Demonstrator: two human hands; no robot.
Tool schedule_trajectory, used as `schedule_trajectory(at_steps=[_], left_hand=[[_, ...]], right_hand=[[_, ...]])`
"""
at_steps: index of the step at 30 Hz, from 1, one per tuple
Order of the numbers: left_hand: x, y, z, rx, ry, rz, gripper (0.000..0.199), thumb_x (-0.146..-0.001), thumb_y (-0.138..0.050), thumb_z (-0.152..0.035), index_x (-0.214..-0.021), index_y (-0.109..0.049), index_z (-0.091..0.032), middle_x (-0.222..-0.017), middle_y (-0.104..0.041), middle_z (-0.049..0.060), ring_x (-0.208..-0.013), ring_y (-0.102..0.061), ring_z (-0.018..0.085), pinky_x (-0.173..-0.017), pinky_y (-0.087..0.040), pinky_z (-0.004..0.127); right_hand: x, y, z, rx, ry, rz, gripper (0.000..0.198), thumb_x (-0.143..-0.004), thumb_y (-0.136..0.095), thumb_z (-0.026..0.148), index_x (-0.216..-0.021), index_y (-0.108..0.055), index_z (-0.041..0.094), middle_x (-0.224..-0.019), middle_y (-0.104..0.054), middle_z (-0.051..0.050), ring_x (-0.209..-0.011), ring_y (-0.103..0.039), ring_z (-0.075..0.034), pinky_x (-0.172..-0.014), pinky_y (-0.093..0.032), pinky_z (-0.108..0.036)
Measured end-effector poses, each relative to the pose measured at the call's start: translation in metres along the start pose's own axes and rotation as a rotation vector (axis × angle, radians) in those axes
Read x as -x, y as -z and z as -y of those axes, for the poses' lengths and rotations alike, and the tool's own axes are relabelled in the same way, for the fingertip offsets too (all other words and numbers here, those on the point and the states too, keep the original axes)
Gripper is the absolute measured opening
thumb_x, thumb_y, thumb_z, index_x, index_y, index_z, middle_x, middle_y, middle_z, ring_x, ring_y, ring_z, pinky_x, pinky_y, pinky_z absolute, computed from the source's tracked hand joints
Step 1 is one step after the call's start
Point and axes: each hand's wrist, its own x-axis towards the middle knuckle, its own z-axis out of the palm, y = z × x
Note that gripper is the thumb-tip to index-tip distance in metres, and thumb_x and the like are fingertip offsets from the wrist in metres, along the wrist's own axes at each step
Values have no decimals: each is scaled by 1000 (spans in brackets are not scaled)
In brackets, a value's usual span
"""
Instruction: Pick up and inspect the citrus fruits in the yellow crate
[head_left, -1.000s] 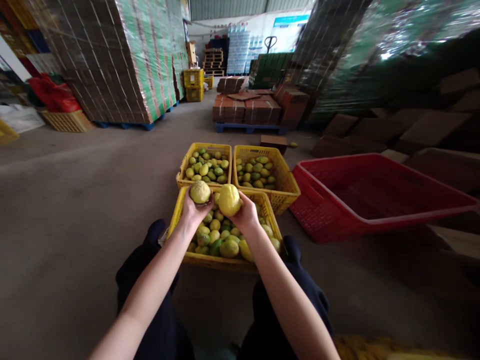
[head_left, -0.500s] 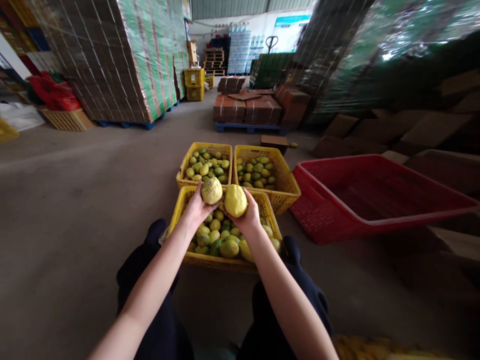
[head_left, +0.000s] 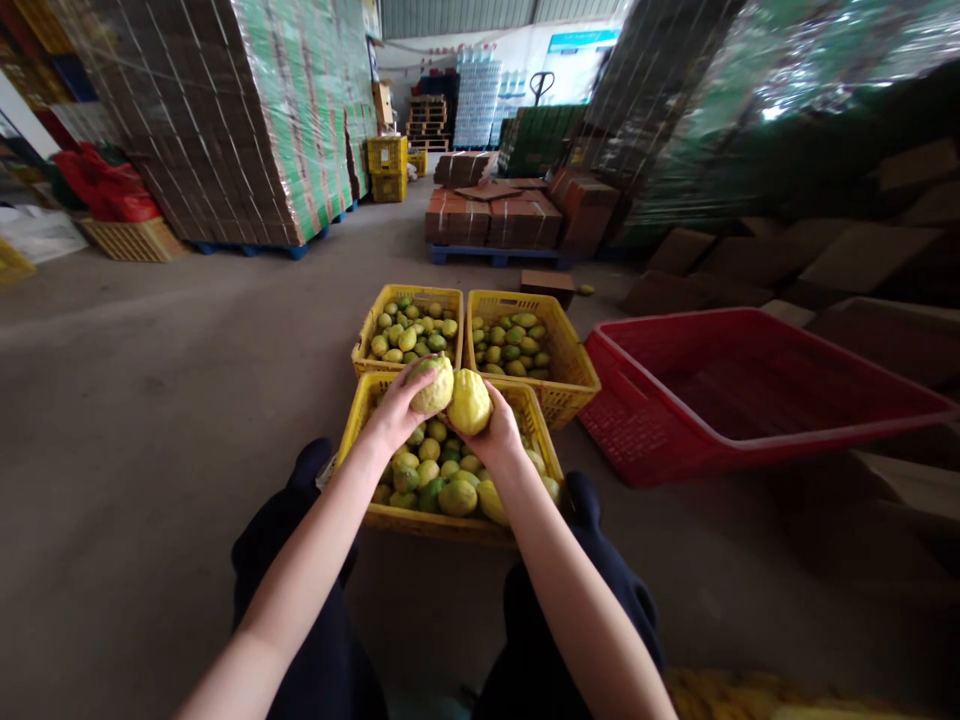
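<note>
My left hand (head_left: 396, 408) is closed around a pale yellow-green, lemon-like fruit (head_left: 434, 386) with rough skin. In my right hand (head_left: 498, 425) is a second fruit, yellow and bumpy (head_left: 469, 402). The two fruits are side by side, nearly touching, above the near yellow crate (head_left: 442, 522). Inside that crate lie many yellow and green fruits (head_left: 458, 497), partly hidden by my hands and forearms.
Beyond stand two more yellow crates of similar fruit, a left one (head_left: 362, 345) and a right one (head_left: 574, 365). To the right is a large red crate (head_left: 645, 430). Flattened cartons (head_left: 517, 218) sit on a blue pallet (head_left: 491, 256). A wrapped stack (head_left: 292, 120) rises at left.
The fruit in my left hand has turned and moved slightly right, with my fingers now over its top left. The right-hand fruit has turned a little in place.
</note>
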Motion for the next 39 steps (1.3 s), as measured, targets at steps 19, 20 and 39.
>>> schedule_trajectory(at_steps=[19,20,39], left_hand=[[11,13,-1,-94,5,126,64,-54,-84,-6,-114,-71,-24,-112,-71,4,-101,-65,21,-86,-54,32],[11,14,-1,-88,4,127,65,-55,-83,-4,-116,-71,-25,-112,-71,4,-101,-66,21,-87,-54,32],[7,-5,0,34,-14,-59,38,-72,-77,-7,-107,-70,-21,-96,-72,1,-98,-69,20,-96,-56,41]], right_hand=[[-11,10,-2,-49,31,71,18,-92,-52,27,-94,-69,20,-70,-76,-2,-68,-74,-21,-70,-64,-36],[-11,10,-2,-48,31,75,18,-92,-52,27,-94,-69,20,-70,-76,-2,-66,-73,-21,-69,-64,-36],[-9,10,-1,25,23,21,20,-92,-49,27,-96,-68,21,-63,-72,0,-61,-71,-20,-66,-64,-36]])
